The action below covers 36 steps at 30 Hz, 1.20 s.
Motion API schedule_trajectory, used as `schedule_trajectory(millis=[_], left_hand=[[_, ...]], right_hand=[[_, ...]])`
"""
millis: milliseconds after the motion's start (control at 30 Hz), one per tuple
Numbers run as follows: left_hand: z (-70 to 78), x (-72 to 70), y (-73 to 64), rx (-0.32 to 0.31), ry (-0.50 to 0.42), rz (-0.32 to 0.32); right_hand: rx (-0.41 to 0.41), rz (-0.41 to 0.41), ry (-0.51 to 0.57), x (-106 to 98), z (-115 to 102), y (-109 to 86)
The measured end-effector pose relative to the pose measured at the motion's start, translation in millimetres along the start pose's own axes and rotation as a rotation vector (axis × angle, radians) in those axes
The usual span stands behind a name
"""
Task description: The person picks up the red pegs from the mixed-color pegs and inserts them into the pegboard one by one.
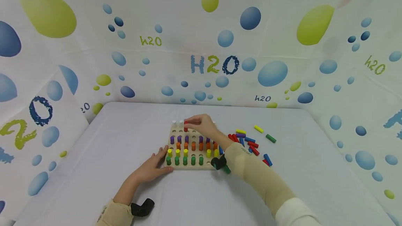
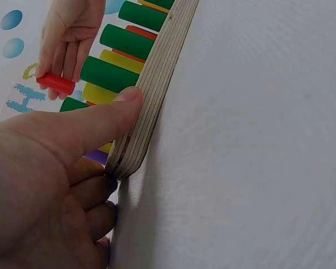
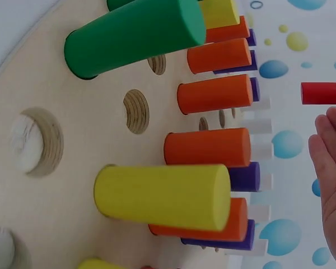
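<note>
A wooden pegboard (image 1: pixel 188 168) lies on the white table with rows of green, yellow, orange and purple pegs, and white ones along the back. My right hand (image 1: pixel 203 125) pinches a red peg (image 1: pixel 186 127) between thumb and fingertips over the board's back left part. In the right wrist view the red peg (image 3: pixel 323 93) points out past the standing pegs. My left hand (image 1: pixel 152 167) grips the front left corner of the board. Its thumb (image 2: pixel 109 115) presses the layered front edge, the other fingers bent at the side.
Loose red, blue, yellow, purple and green pegs (image 1: pixel 270 138) lie scattered right of the board. One green peg (image 1: pixel 226 169) rests by its front right corner, under the right wrist. An empty hole (image 3: pixel 136 111) shows among the front rows. Patterned cloth hangs behind the table.
</note>
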<state>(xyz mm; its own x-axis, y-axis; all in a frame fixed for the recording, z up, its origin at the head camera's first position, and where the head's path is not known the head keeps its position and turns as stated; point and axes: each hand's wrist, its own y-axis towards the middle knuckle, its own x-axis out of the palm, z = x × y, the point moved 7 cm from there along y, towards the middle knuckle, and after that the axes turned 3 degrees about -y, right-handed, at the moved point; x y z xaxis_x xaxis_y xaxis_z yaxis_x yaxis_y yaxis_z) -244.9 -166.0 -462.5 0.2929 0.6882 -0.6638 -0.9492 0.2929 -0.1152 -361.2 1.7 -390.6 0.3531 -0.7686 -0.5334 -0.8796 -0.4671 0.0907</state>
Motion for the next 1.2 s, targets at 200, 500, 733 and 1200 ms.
schedule_trajectory(millis=[200, 500, 733, 1200], left_hand=[[0.4, -0.4, -0.4, -0.005, -0.004, 0.003], [0.8, 0.8, -0.4, 0.001, -0.009, -0.010], [2.0, -0.4, -0.5, 0.004, -0.010, -0.008], [2.2, -0.2, -0.3, 0.014, -0.013, -0.021]], right_hand=[[0.052, 0.023, -0.012, 6, 4, 7.4], [0.017, 0.059, 0.041, 14, 3, 15.5], [0.035, 0.080, 0.045, 20, 0, 20.6], [0.143, 0.086, 0.051, 35, 5, 26.0]])
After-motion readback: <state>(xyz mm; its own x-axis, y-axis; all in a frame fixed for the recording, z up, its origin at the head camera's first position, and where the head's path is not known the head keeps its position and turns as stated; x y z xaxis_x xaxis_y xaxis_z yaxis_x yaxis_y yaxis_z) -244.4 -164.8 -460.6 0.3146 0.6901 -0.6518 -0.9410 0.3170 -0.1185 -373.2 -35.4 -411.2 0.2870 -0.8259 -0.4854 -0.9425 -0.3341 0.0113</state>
